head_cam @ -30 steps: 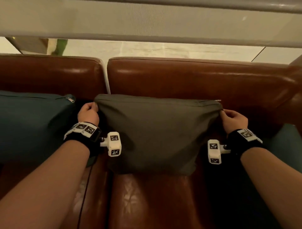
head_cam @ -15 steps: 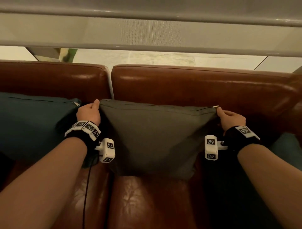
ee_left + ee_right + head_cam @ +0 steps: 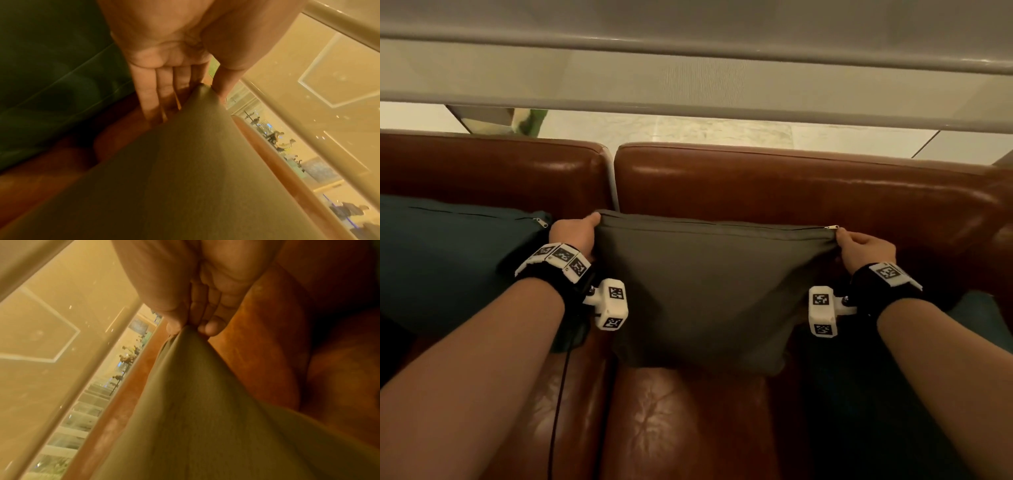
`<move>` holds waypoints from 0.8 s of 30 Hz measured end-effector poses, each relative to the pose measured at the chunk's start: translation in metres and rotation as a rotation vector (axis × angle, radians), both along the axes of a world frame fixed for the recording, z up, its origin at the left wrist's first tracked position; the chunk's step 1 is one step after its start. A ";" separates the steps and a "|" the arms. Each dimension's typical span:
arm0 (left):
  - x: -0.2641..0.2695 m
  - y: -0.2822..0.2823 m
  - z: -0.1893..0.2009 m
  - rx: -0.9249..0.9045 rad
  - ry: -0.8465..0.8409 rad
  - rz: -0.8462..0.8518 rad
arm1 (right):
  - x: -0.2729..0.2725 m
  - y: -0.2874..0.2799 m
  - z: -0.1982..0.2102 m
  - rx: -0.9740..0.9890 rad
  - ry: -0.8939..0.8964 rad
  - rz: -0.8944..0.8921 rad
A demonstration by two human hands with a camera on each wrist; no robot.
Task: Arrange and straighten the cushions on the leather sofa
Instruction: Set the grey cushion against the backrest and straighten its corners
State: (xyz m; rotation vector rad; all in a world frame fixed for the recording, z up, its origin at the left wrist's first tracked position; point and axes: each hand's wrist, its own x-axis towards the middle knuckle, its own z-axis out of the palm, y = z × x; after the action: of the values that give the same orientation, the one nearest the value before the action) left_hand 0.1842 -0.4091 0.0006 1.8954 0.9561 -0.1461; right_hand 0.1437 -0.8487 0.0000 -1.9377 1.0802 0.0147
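An olive-grey cushion [image 3: 705, 291] stands upright against the backrest of the brown leather sofa [image 3: 791, 185], its zipped edge on top. My left hand [image 3: 577, 233] pinches its top left corner, thumb on the front and fingers behind, as the left wrist view shows at the cushion's corner [image 3: 202, 91]. My right hand [image 3: 863, 246] pinches the top right corner by the zip pull; the right wrist view shows the cushion [image 3: 195, 402] bunched between thumb and fingers. A dark teal cushion [image 3: 448, 260] leans on the backrest to the left.
Another teal cushion [image 3: 989, 322] lies at the right end of the sofa, partly behind my right forearm. The leather seat [image 3: 671, 421] lies bare in front. Behind the backrest runs a glass railing [image 3: 688, 44] over a pale floor. A thin black cable [image 3: 561, 394] hangs from my left wrist.
Both hands have slid up to the cushion's top corners and pulled them outwards, stretching the top edge straight. The cushion now stands slightly higher against the backrest.
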 end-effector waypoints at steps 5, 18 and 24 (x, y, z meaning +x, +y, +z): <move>0.003 0.001 0.009 -0.154 0.060 0.154 | 0.001 -0.006 -0.004 -0.013 0.036 0.018; -0.046 0.020 0.079 0.096 -0.263 -0.446 | -0.016 0.080 0.086 -0.368 -0.232 0.357; -0.089 0.167 0.094 0.317 -0.419 -0.550 | -0.045 0.298 0.096 -0.337 -0.542 0.724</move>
State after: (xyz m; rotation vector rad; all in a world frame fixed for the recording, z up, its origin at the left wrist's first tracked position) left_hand 0.0949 -0.2420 0.0951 2.3230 0.1668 0.0856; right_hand 0.0987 -0.5505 0.0962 -2.3457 -0.0034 -0.2913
